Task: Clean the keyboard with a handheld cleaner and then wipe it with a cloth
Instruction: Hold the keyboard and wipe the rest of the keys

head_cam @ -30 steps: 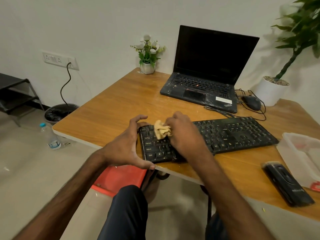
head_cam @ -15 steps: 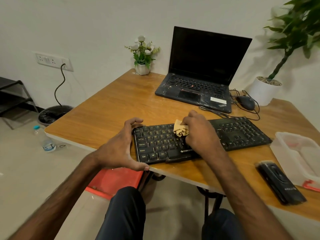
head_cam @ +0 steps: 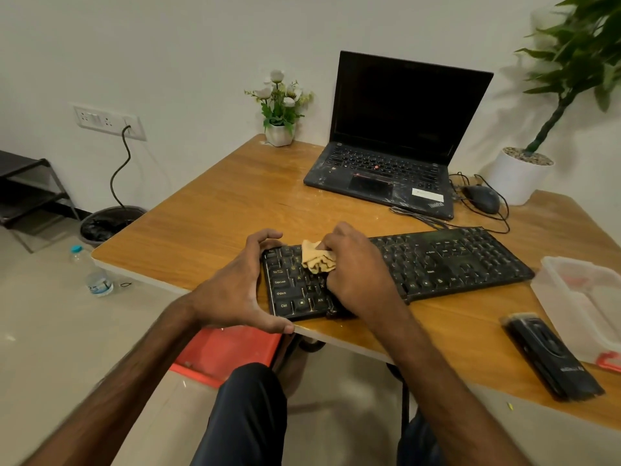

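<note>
Keyboard (head_cam: 453, 260) wiping is under way. The right hand (head_cam: 359, 274) holds the bunched tan cloth (head_cam: 317, 260) in its grip and has swept back from mid-board to the left-end keys, so strokes run to and fro. The left hand (head_cam: 235, 290) clamps the left end in its grip, steadying it. The long axis runs 9 to 3 o'clock along the counter's (head_cam: 218, 210) near edge, with the keys' bottom row toward 6.

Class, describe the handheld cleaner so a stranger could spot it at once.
Start at the wooden desk; follow its near edge rightward. Beside the clear plastic box lies the handheld cleaner, a slim black bar, far shorter than the keyboard.
</note>
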The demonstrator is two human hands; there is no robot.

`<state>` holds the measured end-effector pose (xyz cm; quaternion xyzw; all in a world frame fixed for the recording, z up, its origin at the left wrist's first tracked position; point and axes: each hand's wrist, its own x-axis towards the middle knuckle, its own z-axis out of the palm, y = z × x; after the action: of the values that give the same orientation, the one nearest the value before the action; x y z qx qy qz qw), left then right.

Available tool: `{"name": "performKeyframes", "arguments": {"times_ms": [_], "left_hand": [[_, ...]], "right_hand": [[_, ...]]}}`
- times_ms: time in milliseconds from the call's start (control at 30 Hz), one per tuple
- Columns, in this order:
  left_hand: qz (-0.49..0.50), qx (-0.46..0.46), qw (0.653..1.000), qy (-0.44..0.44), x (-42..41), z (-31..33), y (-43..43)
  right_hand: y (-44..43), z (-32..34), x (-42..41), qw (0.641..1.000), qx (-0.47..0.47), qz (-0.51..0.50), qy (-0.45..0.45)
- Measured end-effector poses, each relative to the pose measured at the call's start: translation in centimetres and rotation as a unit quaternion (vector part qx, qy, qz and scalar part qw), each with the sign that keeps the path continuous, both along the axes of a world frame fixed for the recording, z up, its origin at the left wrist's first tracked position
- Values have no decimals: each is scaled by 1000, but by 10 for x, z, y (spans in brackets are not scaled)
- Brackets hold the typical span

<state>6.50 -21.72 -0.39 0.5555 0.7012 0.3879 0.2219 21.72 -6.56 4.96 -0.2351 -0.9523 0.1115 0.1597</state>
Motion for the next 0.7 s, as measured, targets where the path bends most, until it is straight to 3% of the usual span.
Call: {"name": "performKeyframes", "arguments": {"times_ms": [300,500,700], "left_hand": [[-6,0,1000,3,-1,0,0],[-4,10,1000,-11,1,1,-1],[-2,21,1000,-22,4,2,-4]], "right_hand": [[59,11,29,989,31,-140,-22],[5,-1,-11,999,-26,-19,27],[-19,-3,-50,994,-3,102,22]]}}
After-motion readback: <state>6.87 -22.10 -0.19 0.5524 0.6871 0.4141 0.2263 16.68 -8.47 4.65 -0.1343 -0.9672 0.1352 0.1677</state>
